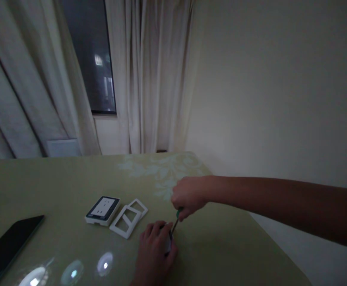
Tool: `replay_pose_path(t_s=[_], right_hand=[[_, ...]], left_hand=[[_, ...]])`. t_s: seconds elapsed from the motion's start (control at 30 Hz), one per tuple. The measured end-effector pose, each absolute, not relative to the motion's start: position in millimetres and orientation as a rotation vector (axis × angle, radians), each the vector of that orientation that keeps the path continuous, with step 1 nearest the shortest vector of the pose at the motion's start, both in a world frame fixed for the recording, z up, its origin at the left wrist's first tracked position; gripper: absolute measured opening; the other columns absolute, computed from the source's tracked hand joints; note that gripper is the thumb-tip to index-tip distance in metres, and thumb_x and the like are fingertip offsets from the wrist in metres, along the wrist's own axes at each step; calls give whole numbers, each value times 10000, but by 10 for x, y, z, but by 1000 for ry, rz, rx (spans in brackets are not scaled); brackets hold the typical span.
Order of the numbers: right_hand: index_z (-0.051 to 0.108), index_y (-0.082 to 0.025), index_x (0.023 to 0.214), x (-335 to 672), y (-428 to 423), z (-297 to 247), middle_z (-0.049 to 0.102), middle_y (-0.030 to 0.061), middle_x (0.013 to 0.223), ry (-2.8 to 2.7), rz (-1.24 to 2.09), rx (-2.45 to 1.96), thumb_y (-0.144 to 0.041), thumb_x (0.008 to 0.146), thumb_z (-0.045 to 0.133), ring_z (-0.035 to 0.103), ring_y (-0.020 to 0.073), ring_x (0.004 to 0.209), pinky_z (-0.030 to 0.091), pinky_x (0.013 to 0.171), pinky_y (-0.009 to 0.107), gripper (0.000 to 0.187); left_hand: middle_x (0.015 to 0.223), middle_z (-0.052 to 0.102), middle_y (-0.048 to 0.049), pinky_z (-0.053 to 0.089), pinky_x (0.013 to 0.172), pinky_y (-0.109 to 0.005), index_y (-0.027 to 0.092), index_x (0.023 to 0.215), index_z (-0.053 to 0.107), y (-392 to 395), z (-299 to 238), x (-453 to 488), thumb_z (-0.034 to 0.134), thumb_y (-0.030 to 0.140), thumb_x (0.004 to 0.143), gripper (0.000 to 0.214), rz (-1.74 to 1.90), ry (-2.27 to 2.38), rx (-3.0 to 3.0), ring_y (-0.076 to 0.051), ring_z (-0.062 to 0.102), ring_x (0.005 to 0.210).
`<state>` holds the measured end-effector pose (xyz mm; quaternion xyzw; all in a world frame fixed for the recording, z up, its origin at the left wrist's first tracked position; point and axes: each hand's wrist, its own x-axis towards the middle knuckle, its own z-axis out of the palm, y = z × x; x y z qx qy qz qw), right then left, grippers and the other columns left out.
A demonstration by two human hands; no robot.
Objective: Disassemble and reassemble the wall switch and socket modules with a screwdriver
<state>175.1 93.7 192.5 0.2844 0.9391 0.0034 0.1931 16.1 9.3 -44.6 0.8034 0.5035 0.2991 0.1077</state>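
Note:
My right hand is closed around the green handle of a screwdriver, whose metal shaft slants down and to the left. The screwdriver's tip reaches the edge of a small white and dark piece, which looks like a socket or switch module. My left hand grips that piece low over the table, fingers on top and thumb at the right side. Most of the piece is hidden under the fingers. Left of my hands lie two white rectangular frames, one overlapping the other. Beside them rests a white wall socket with a dark border.
A black flat tablet-like object lies at the left of the greenish table. Lamp reflections shine on the table's glossy surface in front. Curtains and a dark window stand behind, and a plain wall runs along the right.

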Motion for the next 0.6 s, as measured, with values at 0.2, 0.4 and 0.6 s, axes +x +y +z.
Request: replay_pose_path(t_s=[0.2,0.4,0.6], right_hand=[[852,-213,775,2126,1002,1836,629,-53,561,2621,-231,827,-475,933,818,418,108,512,289,537,260,308],[871,-128,942,2584,713,1485,638,-49,586,2662,-387,1033,-433,1043,699,475,86,518,372,535,196,365],[871,-138,1034,2658,465,1388,786,38,723,2663,-270,1132,-447,1085,638,624,116,587,399,560,206,390]], left_hand=[[1246,783,-105,558,974,-472,264,1279,783,67,-418,224,677,218,889,407,959,1532,2338,-319,703,1137],[1236,785,-113,560,971,-463,246,1275,783,49,-357,223,661,231,907,388,976,1539,2353,-311,698,1133],[1221,784,-131,557,985,-502,195,1274,783,74,-348,198,631,227,924,383,971,1508,2372,-323,695,1111]])
